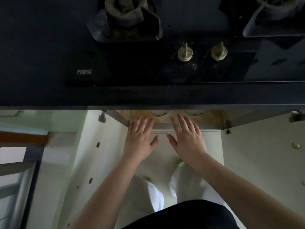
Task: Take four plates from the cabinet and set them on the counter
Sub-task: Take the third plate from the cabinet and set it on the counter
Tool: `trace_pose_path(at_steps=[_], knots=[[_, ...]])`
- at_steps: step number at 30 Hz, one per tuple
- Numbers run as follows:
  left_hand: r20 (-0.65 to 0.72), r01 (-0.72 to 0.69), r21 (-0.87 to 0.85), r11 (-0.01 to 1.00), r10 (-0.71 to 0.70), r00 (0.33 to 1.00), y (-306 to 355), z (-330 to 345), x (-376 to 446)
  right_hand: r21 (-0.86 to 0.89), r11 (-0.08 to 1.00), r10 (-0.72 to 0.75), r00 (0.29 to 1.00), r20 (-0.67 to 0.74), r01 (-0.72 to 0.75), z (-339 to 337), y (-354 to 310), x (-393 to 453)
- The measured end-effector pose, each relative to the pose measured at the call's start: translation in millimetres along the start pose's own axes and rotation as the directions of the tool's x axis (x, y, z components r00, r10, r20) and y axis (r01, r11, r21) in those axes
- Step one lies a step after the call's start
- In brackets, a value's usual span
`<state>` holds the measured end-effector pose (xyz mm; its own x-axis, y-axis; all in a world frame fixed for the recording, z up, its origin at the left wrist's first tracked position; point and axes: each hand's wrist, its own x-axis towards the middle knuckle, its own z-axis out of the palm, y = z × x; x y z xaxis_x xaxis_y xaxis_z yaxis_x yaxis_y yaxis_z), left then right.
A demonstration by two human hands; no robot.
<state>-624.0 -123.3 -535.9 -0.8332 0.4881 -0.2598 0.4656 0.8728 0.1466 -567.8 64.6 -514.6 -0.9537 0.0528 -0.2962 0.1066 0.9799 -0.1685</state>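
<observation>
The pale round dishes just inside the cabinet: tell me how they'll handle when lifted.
The pale round dishes look glazed, so probably rigid, breakable and somewhat slick. Only their rims show under the counter edge, so weight is unclear. Both hands, left and right, reach open.

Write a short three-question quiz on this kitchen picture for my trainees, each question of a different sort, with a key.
1. True or false: the left hand is gripping a plate.
2. Multiple choice: the pale dishes seen under the counter edge sit A) on the stove top, B) inside the open cabinet, C) on the floor.
3. Fill in: both stove knobs lie between the two ____.

Key
1. False: both the left hand and the right hand are open, fingers straight, holding nothing.
2. B, at the cabinet's front.
3. Burners.
</observation>
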Motion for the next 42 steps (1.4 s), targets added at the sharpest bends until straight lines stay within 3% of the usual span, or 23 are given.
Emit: trace_pose_path(at_steps=[7,17,23,31,34,38,42], knots=[[-0.015,0.020,0.018,1.000,-0.020,1.000,-13.1,55.0,65.2,-0.046,0.999,0.007,1.000,-0.015,-0.008,58.7,31.2,66.7],[-0.191,0.064,0.074,0.995,-0.049,0.980,-46.6,121.9,148.9,-0.155,0.987,0.035,0.996,-0.076,-0.047,112.3,69.1,151.1],[-0.477,-0.026,0.113,0.993,0.077,0.875,-62.6,154.4,164.6,-0.167,0.986,-0.070,0.941,-0.331,0.014,131.9,79.3,158.0],[-0.634,0.031,0.175,0.984,0.089,0.768,-61.5,172.3,177.6,-0.216,0.976,-0.089,0.878,-0.470,-0.016,152.0,82.9,169.6],[-0.654,0.028,0.182,0.983,0.100,0.750,-60.8,173.6,176.7,-0.241,0.970,-0.109,0.866,-0.488,-0.014,157.6,86.3,171.9],[-0.591,-0.033,0.198,0.980,0.146,0.793,-67.2,169.9,171.1,-0.240,0.971,-0.118,0.870,-0.478,-0.001,160.6,87.8,170.4],[-0.581,-0.140,0.182,0.973,0.222,0.783,-77.0,167.7,159.3,-0.168,0.977,-0.205,0.818,-0.537,0.135,166.3,85.6,157.5]])
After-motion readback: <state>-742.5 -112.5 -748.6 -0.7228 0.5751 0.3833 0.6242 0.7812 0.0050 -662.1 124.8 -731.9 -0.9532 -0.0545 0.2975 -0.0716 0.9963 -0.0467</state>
